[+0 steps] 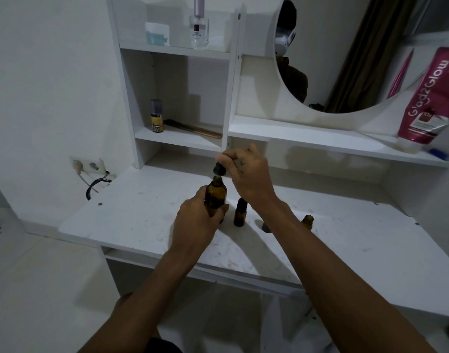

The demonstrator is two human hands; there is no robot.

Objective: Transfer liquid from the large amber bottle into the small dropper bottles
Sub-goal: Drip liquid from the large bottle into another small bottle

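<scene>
At the centre of the frame the left hand [195, 222] wraps the body of the large amber bottle [215, 197], its grip closed around the glass — most likely to steady it on the white counter [131, 217] while the neck is worked from above. The right hand [248, 174] pinches the black dropper cap [218, 168] just above the open mouth, a narrow fingertip grip on its top; the pipette seems to sit in the neck, though blur makes that hard to confirm. My guess is that liquid is being drawn up.

Just right of the big bottle stands a small dropper bottle [240, 212], capped, and further right, partly behind the forearm, a second small bottle [307, 222] with its mouth open — placed near, probably for a short carry.

Readable writing: the pink tube [429, 98] at the right edge says "Glad2Glow". The yellow can [156, 117] on the middle shelf and the clear perfume bottle [199, 26] at the top carry labels too blurred to read.
</scene>
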